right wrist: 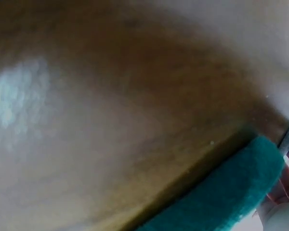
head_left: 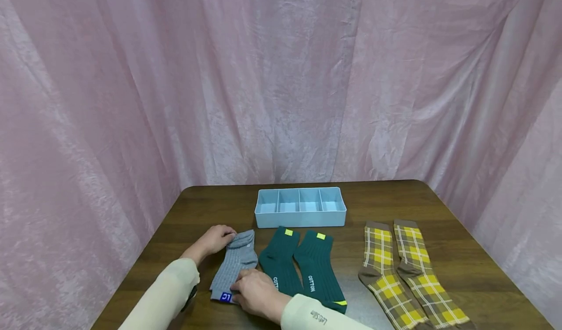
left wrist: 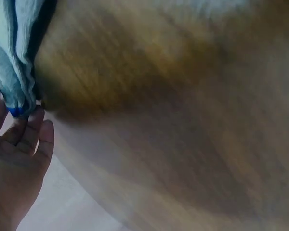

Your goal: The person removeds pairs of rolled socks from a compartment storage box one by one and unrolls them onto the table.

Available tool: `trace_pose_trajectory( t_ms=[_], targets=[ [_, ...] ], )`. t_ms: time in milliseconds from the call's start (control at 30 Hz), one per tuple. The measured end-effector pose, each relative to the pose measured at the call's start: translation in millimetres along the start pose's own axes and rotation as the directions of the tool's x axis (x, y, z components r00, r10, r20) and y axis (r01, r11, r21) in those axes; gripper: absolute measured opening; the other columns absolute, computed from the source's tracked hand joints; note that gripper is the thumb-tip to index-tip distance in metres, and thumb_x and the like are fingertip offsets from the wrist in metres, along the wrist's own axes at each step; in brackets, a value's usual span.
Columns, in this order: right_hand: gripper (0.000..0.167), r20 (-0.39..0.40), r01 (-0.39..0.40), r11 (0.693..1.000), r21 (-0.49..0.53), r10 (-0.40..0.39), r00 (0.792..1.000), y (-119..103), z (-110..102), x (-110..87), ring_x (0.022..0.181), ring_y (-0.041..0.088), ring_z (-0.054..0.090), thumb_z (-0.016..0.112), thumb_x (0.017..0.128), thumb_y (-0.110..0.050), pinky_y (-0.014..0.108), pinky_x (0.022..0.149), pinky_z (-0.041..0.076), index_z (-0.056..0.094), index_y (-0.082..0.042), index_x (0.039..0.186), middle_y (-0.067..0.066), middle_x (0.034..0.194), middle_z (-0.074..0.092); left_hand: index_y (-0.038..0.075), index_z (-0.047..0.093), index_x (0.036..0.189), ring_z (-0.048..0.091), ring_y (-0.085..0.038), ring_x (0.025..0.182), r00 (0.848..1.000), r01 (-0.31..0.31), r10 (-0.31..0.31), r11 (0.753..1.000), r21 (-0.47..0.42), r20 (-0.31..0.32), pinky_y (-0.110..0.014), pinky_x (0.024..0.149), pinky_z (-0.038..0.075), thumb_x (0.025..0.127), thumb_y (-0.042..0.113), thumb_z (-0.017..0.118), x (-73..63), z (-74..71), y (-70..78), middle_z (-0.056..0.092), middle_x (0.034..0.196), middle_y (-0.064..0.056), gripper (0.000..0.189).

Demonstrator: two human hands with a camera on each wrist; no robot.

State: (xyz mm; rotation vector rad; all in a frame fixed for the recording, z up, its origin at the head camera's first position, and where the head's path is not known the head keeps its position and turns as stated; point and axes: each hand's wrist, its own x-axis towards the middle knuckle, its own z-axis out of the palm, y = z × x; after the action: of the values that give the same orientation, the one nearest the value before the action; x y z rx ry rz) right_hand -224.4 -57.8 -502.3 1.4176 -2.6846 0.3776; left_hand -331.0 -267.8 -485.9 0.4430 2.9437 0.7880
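Note:
A pair of grey ribbed socks [head_left: 237, 257], one laid over the other, lies at the left of the table with a blue "LC" label at the near end. My left hand [head_left: 217, 238] pinches the far end of the grey socks; the left wrist view shows the fingers [left wrist: 34, 126] at their blue-marked tip. At the near end, beside the label, my right hand [head_left: 259, 291] grips the edge of the socks with bent fingers. Only part of that hand shows at the edge of the right wrist view.
Two dark green "COTTON" socks [head_left: 318, 266] lie just right of the grey ones, partly behind the right hand. Farther right are two yellow plaid socks [head_left: 379, 254]. A light blue box [head_left: 300, 219] with several compartments stands at the back of the wooden table [head_left: 210, 203].

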Motion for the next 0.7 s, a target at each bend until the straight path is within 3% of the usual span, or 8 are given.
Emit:
trace_pose_trajectory(
  t_ms=[200,300,433,567,700],
  targets=[
    [0.022,0.019,-0.011,1.0,0.013,0.01,1.0,0.6,-1.1,0.6,0.095,0.0,0.057,0.069,0.094,-0.031,0.016,0.081,0.046,0.076,-0.023,0.114,-0.012,0.102,0.065,0.006,0.071,0.113,0.06,-0.028,0.105,0.997,0.032,-0.033,0.999,0.014,0.077,-0.05,0.093,0.048,0.084,0.017,0.08,3.3,-2.1,-0.3,0.065,0.112,-0.007,0.032],
    [0.022,0.014,-0.009,1.0,0.002,0.009,1.0,0.8,-1.7,0.6,0.095,-0.001,0.057,0.069,0.094,-0.031,0.016,0.081,0.046,0.076,-0.023,0.114,-0.012,0.102,0.065,0.004,0.07,0.115,0.06,-0.03,0.107,0.997,0.034,-0.036,0.999,0.022,0.074,-0.051,0.094,0.047,0.091,0.014,0.072,6.3,-2.3,-0.8,0.065,0.114,-0.01,0.026],
    [0.023,0.017,-0.005,1.0,0.005,0.005,1.0,0.0,-2.3,0.8,0.094,-0.001,0.058,0.069,0.095,-0.031,0.016,0.081,0.046,0.076,-0.022,0.114,-0.012,0.101,0.065,-0.001,0.067,0.12,0.059,-0.034,0.111,0.995,0.083,-0.084,0.996,0.005,0.061,-0.052,0.094,0.047,0.099,0.019,0.06,9.8,-3.6,-0.5,0.064,0.119,-0.016,0.03],
    [0.023,0.019,-0.005,1.0,0.007,0.005,1.0,-0.1,-2.8,0.7,0.095,-0.001,0.057,0.069,0.095,-0.031,0.016,0.081,0.045,0.076,-0.022,0.114,-0.012,0.101,0.065,-0.005,0.066,0.119,0.058,-0.04,0.113,0.996,0.088,-0.089,0.996,0.024,0.013,-0.055,0.096,0.045,0.099,0.02,0.056,14.3,-2.6,0.2,0.063,0.119,-0.022,0.033],
    [0.022,0.015,-0.007,1.0,0.003,0.007,1.0,0.5,-1.9,0.1,0.095,-0.002,0.057,0.069,0.094,-0.031,0.016,0.082,0.045,0.076,-0.023,0.114,-0.013,0.101,0.065,-0.004,0.067,0.112,0.061,-0.038,0.103,0.989,0.086,-0.071,0.991,0.105,-0.133,-0.054,0.091,0.048,0.096,0.018,0.063,19.2,3.2,-1.9,0.064,0.109,-0.019,0.028]
  ],
)
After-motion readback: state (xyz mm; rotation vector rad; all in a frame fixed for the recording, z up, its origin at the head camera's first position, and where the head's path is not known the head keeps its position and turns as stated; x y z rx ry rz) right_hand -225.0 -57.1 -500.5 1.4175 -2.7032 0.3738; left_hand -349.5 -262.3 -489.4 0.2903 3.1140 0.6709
